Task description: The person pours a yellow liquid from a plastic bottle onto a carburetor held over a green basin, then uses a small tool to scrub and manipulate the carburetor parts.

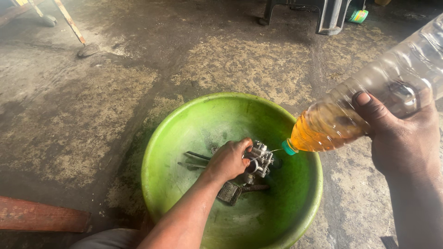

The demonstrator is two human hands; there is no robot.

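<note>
Carburetor [259,159] gripped by left hand [228,160] in basin [184,120]; right hand [401,138] clasps tilted bottle [364,99].

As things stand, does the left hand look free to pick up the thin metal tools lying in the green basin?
Probably not right away: the left hand is gripping the metal part, though the thin tools lie uncovered just beside it in the green basin.

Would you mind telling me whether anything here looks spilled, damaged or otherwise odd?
Nothing looks spilled. The clear plastic bottle of amber liquid is tipped in the right hand, squirting a thin stream onto the small metal part held by the left hand inside the green plastic basin.
</note>
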